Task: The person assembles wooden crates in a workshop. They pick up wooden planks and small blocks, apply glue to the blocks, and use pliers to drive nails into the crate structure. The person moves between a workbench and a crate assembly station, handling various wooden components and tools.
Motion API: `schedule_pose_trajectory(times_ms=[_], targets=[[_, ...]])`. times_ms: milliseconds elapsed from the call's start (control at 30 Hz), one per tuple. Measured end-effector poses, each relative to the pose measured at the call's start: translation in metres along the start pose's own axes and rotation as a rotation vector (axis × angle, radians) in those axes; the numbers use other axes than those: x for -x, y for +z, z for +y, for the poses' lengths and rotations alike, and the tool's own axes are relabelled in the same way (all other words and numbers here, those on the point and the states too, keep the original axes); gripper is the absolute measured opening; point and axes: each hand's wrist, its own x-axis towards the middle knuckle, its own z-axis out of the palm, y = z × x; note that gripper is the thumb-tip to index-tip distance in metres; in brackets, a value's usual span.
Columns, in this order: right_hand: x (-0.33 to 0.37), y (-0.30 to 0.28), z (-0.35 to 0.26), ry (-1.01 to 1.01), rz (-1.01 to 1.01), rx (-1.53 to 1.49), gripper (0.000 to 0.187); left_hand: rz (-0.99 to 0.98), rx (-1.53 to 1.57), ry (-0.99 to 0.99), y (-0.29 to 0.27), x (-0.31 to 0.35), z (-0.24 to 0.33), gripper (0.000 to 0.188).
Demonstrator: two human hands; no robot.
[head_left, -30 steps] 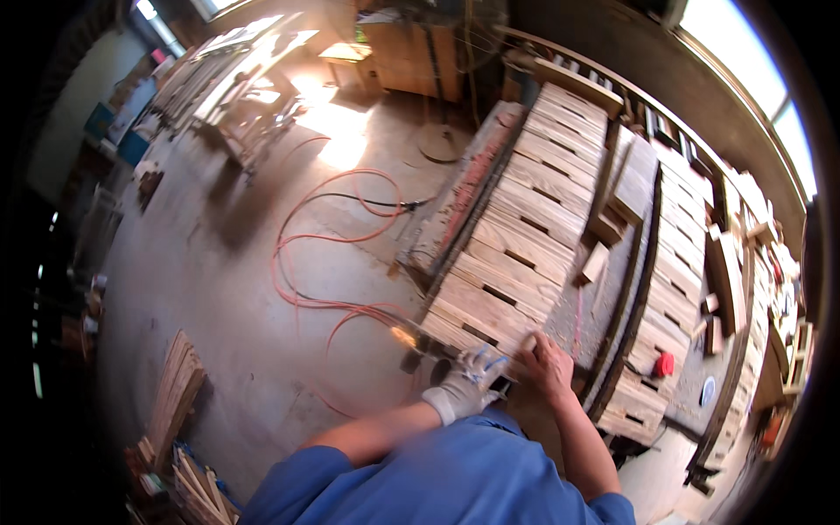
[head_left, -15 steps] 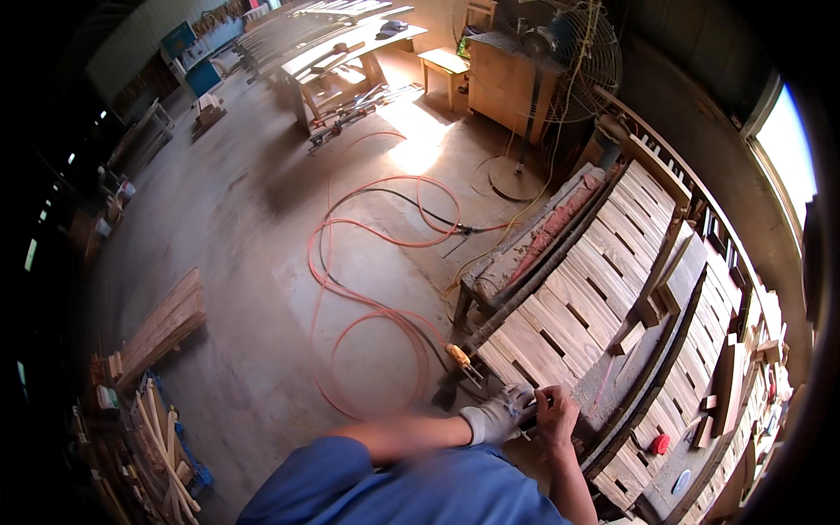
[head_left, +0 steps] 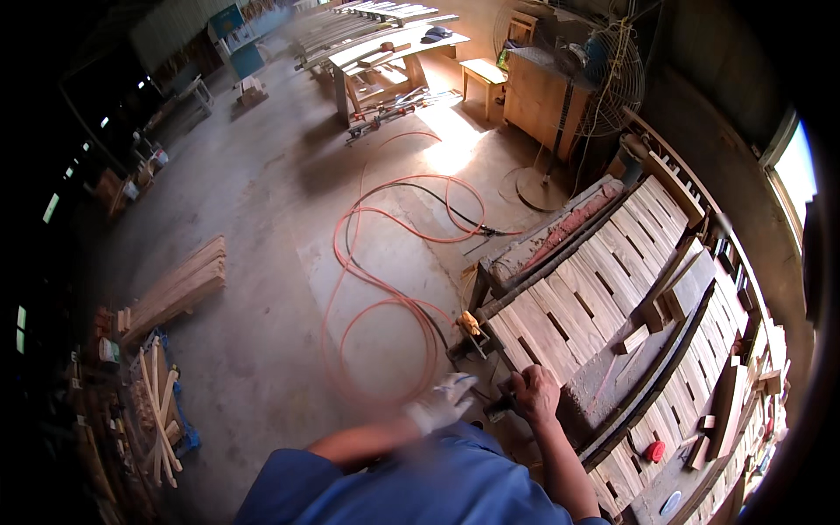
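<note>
My left hand [head_left: 442, 404], in a pale work glove, is over the floor left of the bench, apart from the boards; motion smears its fingers. My bare right hand [head_left: 535, 394] is closed at the near end of a row of slotted wooden boards [head_left: 560, 306]; its fingers hide what they grip. Beneath it is a dark metal part [head_left: 500, 406], perhaps of a clamp. A yellow-orange handled clamp or tool [head_left: 471, 324] sits at the row's near left corner.
Orange hose [head_left: 402, 300] lies coiled on the floor. Wood blocks [head_left: 632, 339] and a red tape measure [head_left: 654, 451] rest on the bench at right. Planks [head_left: 179, 284] and thin sticks [head_left: 156, 398] are stacked at left. A large fan [head_left: 612, 79] stands at the back right.
My left hand has come away from my right hand and moved left. The right hand stays at the boards' end, slightly turned. The whole view has shifted a little.
</note>
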Motion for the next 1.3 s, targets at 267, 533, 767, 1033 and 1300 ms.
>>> schedule_pose_trajectory(times_ms=[267,533,767,1033,1300], targets=[[0.004,0.011,0.006,-0.092,0.025,0.142,0.017,-0.032,0.346,-1.211,0.032,0.211,-0.095,0.032],[-0.001,0.019,0.009,-0.123,-0.002,0.207,0.022,-0.178,0.134,-1.335,0.036,0.33,-0.134,0.035],[-0.003,0.01,-0.009,0.004,-0.034,0.232,0.028,-0.01,0.086,-0.749,0.011,0.187,-0.191,0.029],[-0.005,0.015,-0.016,0.144,0.042,0.303,0.039,-0.008,0.066,-0.262,-0.085,-0.084,-0.066,0.047],[-0.009,0.021,-0.017,0.263,0.045,0.357,0.041,-0.164,0.112,0.196,-0.09,-0.155,-0.046,0.045]])
